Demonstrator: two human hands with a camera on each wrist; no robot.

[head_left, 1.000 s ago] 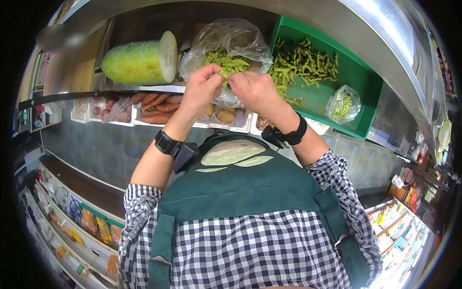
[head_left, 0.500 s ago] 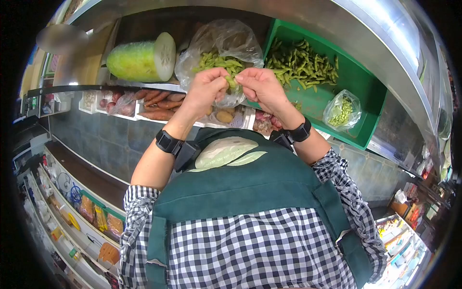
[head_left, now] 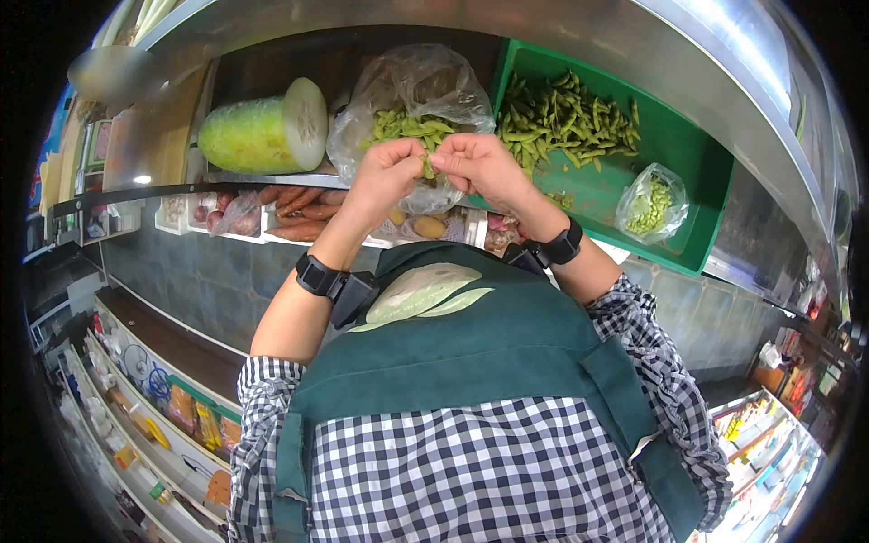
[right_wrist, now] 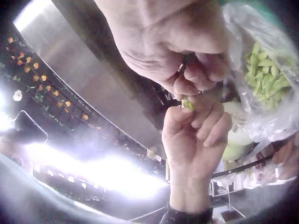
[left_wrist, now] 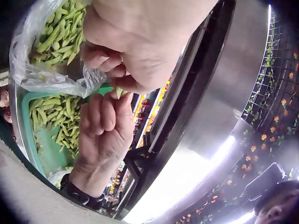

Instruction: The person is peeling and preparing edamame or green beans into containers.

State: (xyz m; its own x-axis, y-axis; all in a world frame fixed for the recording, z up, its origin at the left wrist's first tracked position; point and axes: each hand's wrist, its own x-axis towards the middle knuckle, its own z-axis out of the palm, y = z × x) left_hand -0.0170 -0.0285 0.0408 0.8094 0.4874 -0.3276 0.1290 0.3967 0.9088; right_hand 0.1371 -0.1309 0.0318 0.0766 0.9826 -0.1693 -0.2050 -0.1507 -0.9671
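Observation:
Both hands meet fingertip to fingertip over the near edge of a clear plastic bag (head_left: 355, 113) of green soybean pods (head_left: 405, 125). A small green soybean pod (head_left: 427, 168) is between them. Thumb and fingers of the left hand (head_left: 391, 179) pinch one end of it, and the right hand (head_left: 491, 172) pinches the other. In the left wrist view only a pale green bit of the pod (left_wrist: 120, 92) shows between the fingertips. The right wrist view shows its bright green tip (right_wrist: 188, 104); the rest is hidden by fingers.
Right of the bag stands a green crate (head_left: 674, 246) with a heap of pods (head_left: 575, 118) and a small bag of shelled beans (head_left: 652, 210). A cut winter melon (head_left: 240, 136) lies left. White boxes with carrots (head_left: 303, 210) and potatoes (head_left: 429, 227) line the near side.
The hands have come back slightly from over the bagged pods, toward the body. The fingertips, a little apart a second ago, now meet at the pod. The head view has shifted slightly.

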